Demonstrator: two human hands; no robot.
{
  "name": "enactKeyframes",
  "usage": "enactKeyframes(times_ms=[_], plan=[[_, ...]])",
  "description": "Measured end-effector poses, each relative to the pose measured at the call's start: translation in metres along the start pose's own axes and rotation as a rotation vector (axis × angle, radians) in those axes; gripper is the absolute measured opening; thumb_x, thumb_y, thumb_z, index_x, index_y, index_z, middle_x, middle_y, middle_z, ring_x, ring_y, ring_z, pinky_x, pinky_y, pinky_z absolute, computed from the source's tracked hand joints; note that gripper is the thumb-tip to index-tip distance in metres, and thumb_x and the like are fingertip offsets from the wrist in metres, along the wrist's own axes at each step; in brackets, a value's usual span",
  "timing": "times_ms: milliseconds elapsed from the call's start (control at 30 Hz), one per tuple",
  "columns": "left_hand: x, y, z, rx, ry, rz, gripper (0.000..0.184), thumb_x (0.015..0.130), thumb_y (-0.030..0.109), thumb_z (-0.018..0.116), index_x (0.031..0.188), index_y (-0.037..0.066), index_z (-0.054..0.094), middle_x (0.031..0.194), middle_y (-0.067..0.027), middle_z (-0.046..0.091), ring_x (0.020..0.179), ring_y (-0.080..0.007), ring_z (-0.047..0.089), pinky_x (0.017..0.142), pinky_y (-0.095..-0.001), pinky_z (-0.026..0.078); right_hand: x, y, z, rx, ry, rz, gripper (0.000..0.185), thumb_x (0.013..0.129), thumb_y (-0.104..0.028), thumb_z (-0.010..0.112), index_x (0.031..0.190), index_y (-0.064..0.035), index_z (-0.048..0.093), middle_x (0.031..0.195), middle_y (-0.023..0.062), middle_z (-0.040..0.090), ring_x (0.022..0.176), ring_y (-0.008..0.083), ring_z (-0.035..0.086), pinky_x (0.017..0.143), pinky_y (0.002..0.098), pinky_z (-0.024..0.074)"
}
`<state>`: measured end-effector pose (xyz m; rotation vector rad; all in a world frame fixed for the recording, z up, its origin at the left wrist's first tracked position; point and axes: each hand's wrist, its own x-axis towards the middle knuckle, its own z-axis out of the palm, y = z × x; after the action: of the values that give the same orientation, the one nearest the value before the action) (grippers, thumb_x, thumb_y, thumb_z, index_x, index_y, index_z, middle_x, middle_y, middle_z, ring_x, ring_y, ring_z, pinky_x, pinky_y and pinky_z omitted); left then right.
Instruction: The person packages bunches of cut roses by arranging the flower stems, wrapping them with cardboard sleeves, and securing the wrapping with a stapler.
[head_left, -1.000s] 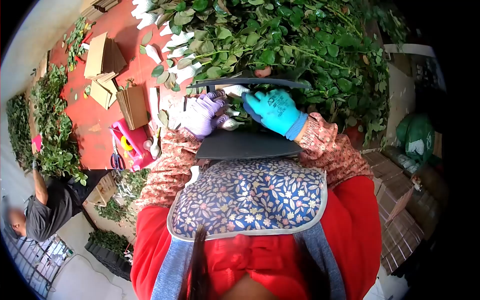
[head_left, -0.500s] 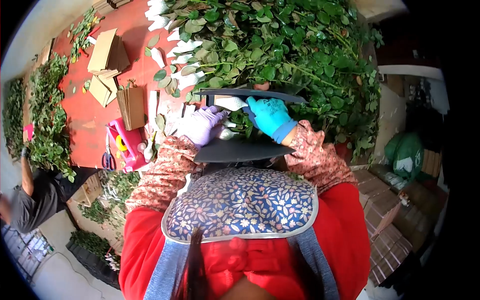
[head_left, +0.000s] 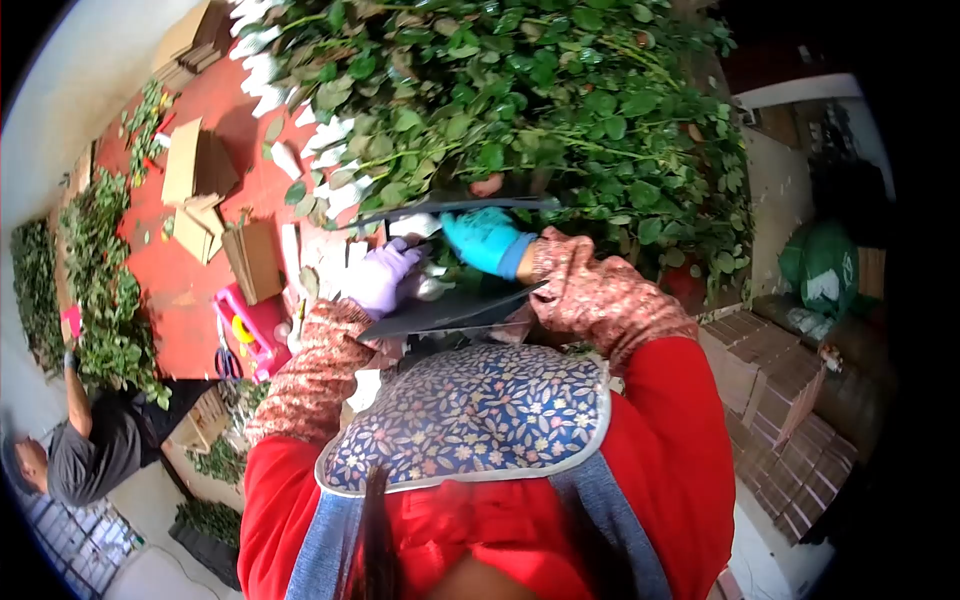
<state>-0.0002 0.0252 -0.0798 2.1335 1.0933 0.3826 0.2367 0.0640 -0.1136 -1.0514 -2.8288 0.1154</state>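
Note:
Between two dark curved side panels of a black holder [head_left: 440,312], both my gloved hands are at work. My left hand [head_left: 382,275], in a purple glove, has curled fingers at the left end of the holder; what lies under them is hidden. My right hand [head_left: 487,240], in a blue glove and slightly blurred, closes at the stem end of a rose with a white net sleeve [head_left: 413,225] over its head. Another white-netted rose head [head_left: 432,289] lies lower in the holder, beside my left hand. Green leaves show between the panels.
A large pile of leafy rose stems [head_left: 560,110] with white-netted heads covers the table's far side. Left are folded cardboard pieces [head_left: 252,262], a pink holder [head_left: 262,330] and scissors [head_left: 227,360]. Another person [head_left: 100,455] works at far left. Cardboard boxes [head_left: 765,370] stand right.
The view has shifted, so the table things sit lower. My right hand has moved left toward my left hand, along with the netted rose.

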Motion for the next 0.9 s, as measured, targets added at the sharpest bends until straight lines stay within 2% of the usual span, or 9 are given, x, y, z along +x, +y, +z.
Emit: enactKeyframes(times_ms=[100,167,233,433,500,567,633,700,900], plan=[[0.000,0.007,-0.007,0.004,0.028,0.047,0.052,0.071,0.003,0.073,0.121,0.008,0.059,0.103,-0.0124,0.058,0.089,-0.0318,0.060,0.076,-0.0392,0.049,-0.002,-0.006,0.012,-0.188,0.040,-0.027,0.034,0.087,-0.015,0.046,0.113,0.0034,0.058,0.061,0.0163,0.059,0.050,0.0305,0.056,0.043,0.0495,0.0405],[0.002,0.003,-0.007,0.040,-0.058,-0.002,0.057,0.072,0.014,0.071,0.127,0.013,0.054,0.117,-0.0127,0.057,0.099,-0.0352,0.058,0.081,-0.0428,0.049,-0.002,-0.007,0.019,-0.175,0.008,-0.005,0.039,0.088,-0.017,0.045,0.119,0.0036,0.057,0.064,0.0190,0.060,0.051,0.0328,0.056,0.043,0.0514,0.0395],[-0.005,0.004,-0.004,0.418,-0.018,-0.004,0.063,0.072,0.013,0.070,0.132,0.017,0.050,0.113,-0.0127,0.057,0.096,-0.0334,0.059,0.079,-0.0436,0.050,-0.003,-0.005,0.037,-0.080,-0.039,-0.027,0.041,0.087,-0.017,0.046,0.121,0.0041,0.056,0.070,0.0195,0.064,0.057,0.0332,0.060,0.045,0.0512,0.0409],[0.014,0.020,-0.026,0.381,-0.114,0.041,0.068,0.073,0.027,0.072,0.137,0.021,0.049,0.142,-0.0091,0.046,0.115,-0.0322,0.056,0.092,-0.0436,0.048,0.001,-0.003,-0.040,0.296,-0.218,0.093,0.043,0.084,-0.020,0.054,0.122,0.0023,0.054,0.085,0.0161,0.068,0.072,0.0328,0.065,0.064,0.0495,0.0479],[0.017,0.035,-0.039,0.511,-0.172,0.023,0.067,0.075,0.031,0.071,0.137,0.020,0.048,0.142,-0.0094,0.046,0.113,-0.0320,0.056,0.092,-0.0444,0.048,0.012,0.003,-0.117,0.459,-0.678,0.077,0.035,0.088,-0.021,0.055,0.116,-0.0018,0.059,0.091,0.0157,0.068,0.077,0.0335,0.066,0.071,0.0467,0.0509],[0.019,0.034,-0.039,0.515,-0.213,-0.058,0.061,0.078,0.032,0.069,0.134,0.019,0.050,0.139,-0.0090,0.048,0.104,-0.0321,0.060,0.086,-0.0441,0.050,0.014,0.022,-0.180,0.744,-0.345,-0.329,0.035,0.090,-0.030,0.055,0.113,-0.0051,0.062,0.090,0.0178,0.069,0.079,0.0326,0.068,0.071,0.0460,0.0533],[0.020,0.029,-0.036,0.390,-0.320,-0.129,0.053,0.080,0.029,0.066,0.131,0.020,0.053,0.135,-0.0075,0.050,0.094,-0.0321,0.063,0.078,-0.0432,0.052,0.055,0.027,-0.269,0.828,-0.109,-0.286,0.034,0.088,-0.030,0.058,0.112,-0.0074,0.064,0.095,0.0167,0.068,0.081,0.0333,0.066,0.073,0.0471,0.0520],[0.017,0.030,-0.035,0.414,-0.223,-0.091,0.051,0.081,0.019,0.061,0.131,0.021,0.053,0.133,-0.0082,0.052,0.091,-0.0325,0.062,0.074,-0.0418,0.053,0.102,0.042,-0.285,0.507,0.264,-0.037,0.024,0.088,-0.026,0.059,0.105,-0.0110,0.068,0.096,0.0163,0.067,0.084,0.0333,0.066,0.073,0.0470,0.0521],[0.017,0.017,-0.014,0.402,-0.176,-0.107,0.053,0.079,0.017,0.060,0.131,0.018,0.053,0.131,-0.0090,0.052,0.096,-0.0348,0.059,0.074,-0.0444,0.052,0.239,0.138,-0.193,-0.294,-0.054,0.400,0.031,0.086,-0.038,0.061,0.108,-0.0171,0.067,0.106,0.0145,0.060,0.095,0.0344,0.061,0.077,0.0509,0.0496]])
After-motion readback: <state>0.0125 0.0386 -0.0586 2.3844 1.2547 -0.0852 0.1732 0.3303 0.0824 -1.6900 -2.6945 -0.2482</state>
